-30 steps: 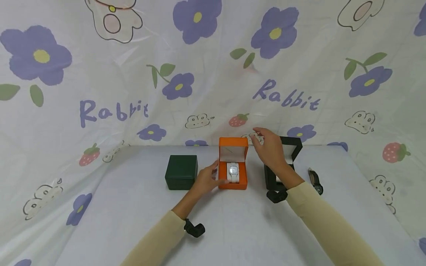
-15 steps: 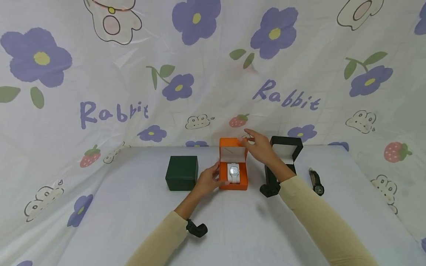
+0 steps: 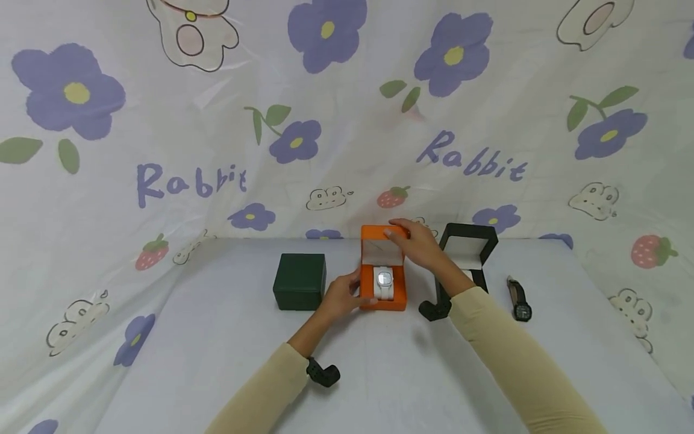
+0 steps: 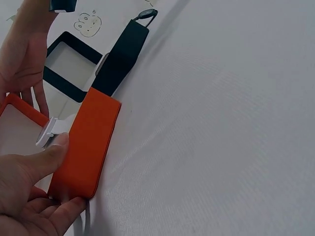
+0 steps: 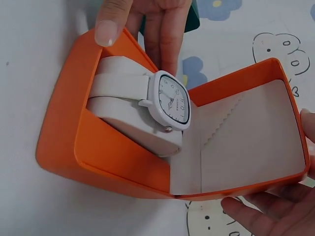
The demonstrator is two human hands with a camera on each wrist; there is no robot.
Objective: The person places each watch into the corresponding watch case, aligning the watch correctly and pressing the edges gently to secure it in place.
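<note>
"Orange box (image 3: 393, 305), lid (image 3: 382, 250) raised, on the white worktop (image 3: 390, 374). Where was the white watch (image 3: 384, 279)?"

"Inside the orange box, strapped round a white cushion (image 5: 133, 115), its dial showing."

"And the left hand (image 3: 341, 298)?"

"At the left front corner of the orange box. Its grip clasped the base, thumb against the front wall, fingers along the left side."

"The right hand (image 3: 423, 244)?"

"At the upper right of the orange box. Its grip was narrow, thumb and fingers set round the lid's corner. How firmly it held, I couldn't tell."

"What else stood about?"

"Just left of the orange box, a green box (image 3: 299, 282) with its top down. To the right, a black box (image 3: 470, 231), its top up, partly hidden by the right forearm. Farther right of the orange box, past the black one, a black watch (image 3: 522, 304) lay on the worktop, dial at its near end."

"And behind?"

"Behind the orange box hung a white cloth (image 3: 347, 144), printed with purple flowers and the word Rabbit."
</note>
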